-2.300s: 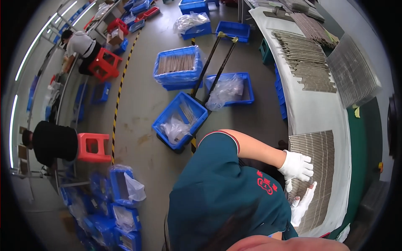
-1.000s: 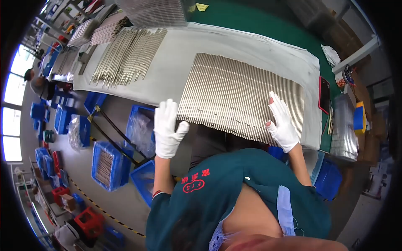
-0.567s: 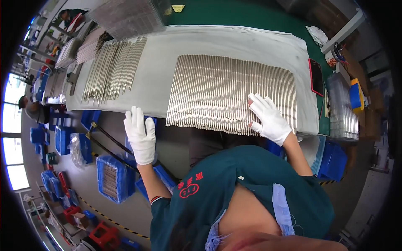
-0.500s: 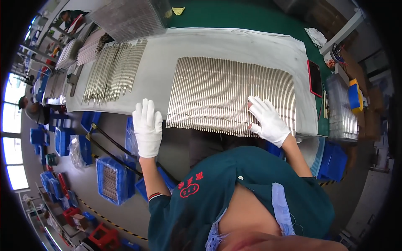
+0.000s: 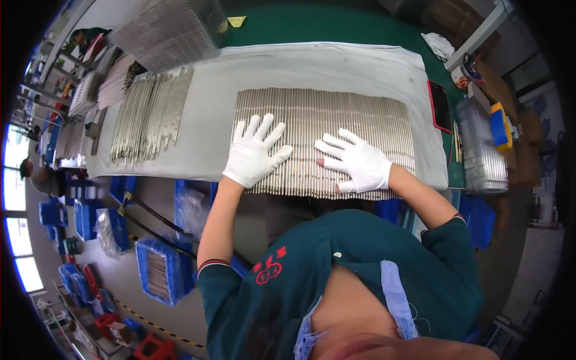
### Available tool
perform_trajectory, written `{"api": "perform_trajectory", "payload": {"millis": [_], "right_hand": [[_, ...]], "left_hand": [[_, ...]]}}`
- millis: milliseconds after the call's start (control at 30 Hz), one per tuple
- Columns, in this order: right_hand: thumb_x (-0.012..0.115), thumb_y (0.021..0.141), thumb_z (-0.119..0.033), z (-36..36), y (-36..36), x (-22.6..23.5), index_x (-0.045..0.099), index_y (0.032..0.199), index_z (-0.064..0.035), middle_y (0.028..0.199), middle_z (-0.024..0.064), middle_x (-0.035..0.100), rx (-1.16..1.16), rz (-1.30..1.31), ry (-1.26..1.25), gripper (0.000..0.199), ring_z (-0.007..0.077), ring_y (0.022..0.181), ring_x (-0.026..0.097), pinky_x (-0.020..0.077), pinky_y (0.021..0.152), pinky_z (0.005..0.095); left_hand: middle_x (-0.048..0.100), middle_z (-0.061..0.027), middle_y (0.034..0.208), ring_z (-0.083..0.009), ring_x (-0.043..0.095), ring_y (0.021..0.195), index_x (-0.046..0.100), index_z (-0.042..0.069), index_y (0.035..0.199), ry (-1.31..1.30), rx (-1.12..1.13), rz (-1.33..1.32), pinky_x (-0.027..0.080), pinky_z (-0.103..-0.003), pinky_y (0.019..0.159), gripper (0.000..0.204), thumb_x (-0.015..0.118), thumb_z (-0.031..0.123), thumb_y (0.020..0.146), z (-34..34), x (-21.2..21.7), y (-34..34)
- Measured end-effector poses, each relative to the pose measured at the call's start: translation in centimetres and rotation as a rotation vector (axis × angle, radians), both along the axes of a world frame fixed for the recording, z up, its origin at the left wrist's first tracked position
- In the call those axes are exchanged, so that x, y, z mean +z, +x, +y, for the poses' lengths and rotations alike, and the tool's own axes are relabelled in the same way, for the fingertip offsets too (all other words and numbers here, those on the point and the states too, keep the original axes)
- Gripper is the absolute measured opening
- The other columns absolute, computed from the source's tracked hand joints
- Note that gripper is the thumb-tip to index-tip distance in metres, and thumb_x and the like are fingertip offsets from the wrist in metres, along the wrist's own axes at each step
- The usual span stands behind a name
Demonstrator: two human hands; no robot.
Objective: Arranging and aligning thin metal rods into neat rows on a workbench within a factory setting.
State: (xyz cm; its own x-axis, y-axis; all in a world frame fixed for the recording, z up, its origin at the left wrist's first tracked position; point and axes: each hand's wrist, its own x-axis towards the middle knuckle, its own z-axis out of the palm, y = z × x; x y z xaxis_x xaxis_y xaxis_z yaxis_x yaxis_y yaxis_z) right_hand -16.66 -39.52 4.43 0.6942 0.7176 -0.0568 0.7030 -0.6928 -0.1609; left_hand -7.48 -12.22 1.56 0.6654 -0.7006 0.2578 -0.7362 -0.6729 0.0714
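Observation:
A wide row of thin silvery metal rods [image 5: 312, 114] lies side by side on a pale cloth [image 5: 288, 66] in front of me. My left hand [image 5: 255, 153], in a white glove, rests flat on the left part of the row with its fingers spread. On the middle-right part lies my right hand [image 5: 357, 162], gloved too, fingers spread and pointing left. Bare fingertips show at its index finger and thumb. Neither hand is gripping anything. Farther left on the cloth is a looser batch of similar rods [image 5: 150, 114].
Clear plastic trays [image 5: 168, 30] stack up at the back left, more trays [image 5: 483, 147] at the right. A red-edged phone [image 5: 440, 107] and a yellow-blue tape dispenser [image 5: 501, 126] sit on the right. Below left is a blue crate [image 5: 159, 270] of rods. A person [image 5: 42, 180] is far left.
My left hand has moved from beside the row, right and up onto the rods. My right hand has shifted left along them. The whole view has shifted slightly.

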Motion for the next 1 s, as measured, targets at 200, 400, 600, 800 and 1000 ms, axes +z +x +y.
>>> {"api": "perform_trajectory", "payload": {"millis": [200,400,600,800,1000], "right_hand": [[0.053,0.086,-0.048,2.5,1.8,-0.9,0.049,0.135,-0.0079,0.148,0.0161,0.037,0.076,-0.036,0.063,0.064,0.0286,0.139,0.031,0.0192,0.115,0.0445],[0.051,0.087,-0.048,6.3,3.3,-2.0,0.047,0.136,-0.0074,0.145,0.0176,0.040,0.118,-0.086,0.229,0.064,0.0303,0.136,0.035,0.0222,0.112,0.0481],[0.055,0.083,-0.049,-1.5,-0.7,0.1,0.049,0.132,-0.0035,0.148,0.0204,0.034,-0.168,-0.114,0.082,0.067,0.0369,0.138,0.031,0.0212,0.112,0.0505],[0.053,0.085,-0.047,-9.2,-5.7,-0.5,0.046,0.136,-0.0050,0.150,0.0193,0.031,-0.464,-0.037,-0.124,0.067,0.0368,0.140,0.026,0.0177,0.115,0.0494],[0.051,0.086,-0.051,-5.6,-4.0,-1.1,0.048,0.134,-0.0027,0.146,0.0199,0.038,-0.336,-0.127,-0.060,0.067,0.0351,0.137,0.033,0.0224,0.112,0.0492]], "left_hand": [[0.045,-0.0164,0.141,-0.0368,0.039,0.129,0.054,0.013,0.133,0.067,0.053,0.015,0.027,-0.049,0.109,0.060,0.047,0.055,0.091,3.7,0.0,1.6],[0.040,-0.0147,0.145,-0.0402,0.034,0.133,0.051,0.015,0.136,0.107,0.216,0.053,0.025,-0.047,0.111,0.060,0.044,0.056,0.092,5.2,-0.5,2.3],[0.043,-0.0150,0.141,-0.0388,0.038,0.127,0.052,0.012,0.134,0.080,0.225,-0.003,0.030,-0.046,0.107,0.059,0.045,0.053,0.092,5.1,-0.6,1.8],[0.047,-0.0156,0.136,-0.0364,0.040,0.125,0.054,0.009,0.130,0.033,0.146,-0.057,0.032,-0.046,0.106,0.058,0.047,0.051,0.091,4.2,-0.3,0.8],[0.046,-0.0169,0.140,-0.0417,0.039,0.128,0.054,0.011,0.132,0.030,0.068,0.008,0.028,-0.051,0.109,0.061,0.047,0.055,0.091,1.8,-0.2,-1.3]]}}
